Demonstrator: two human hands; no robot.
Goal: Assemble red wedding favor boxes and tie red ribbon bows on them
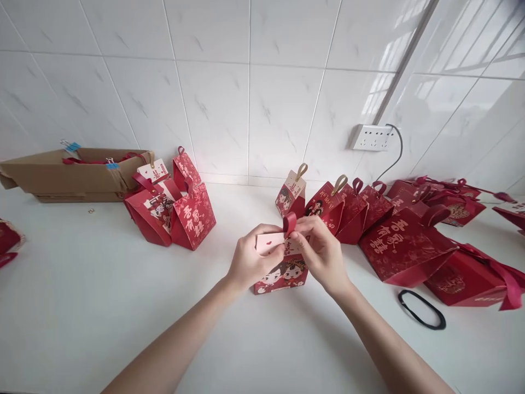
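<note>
A red and pale pink gift box (283, 276) with cartoon faces stands upright on the white table in front of me. My left hand (255, 254) is closed on its upper left side, the thumb pressed against the pale panel with a small heart. At the top of the box, a dark red ribbon loop (290, 223) sticks up. My right hand (322, 249) pinches at the base of this loop, thumb in front and fingers behind. The right fingertips partly cover the loop's lower end and the box's upper right side.
Several red gift boxes (193, 216) stand at the left, beside an open cardboard box (82, 172) with blue clips. More finished-looking boxes (404, 246) crowd the right side. A black elastic band (421, 310) lies at front right. A power strip (371, 138) is on the tiled wall.
</note>
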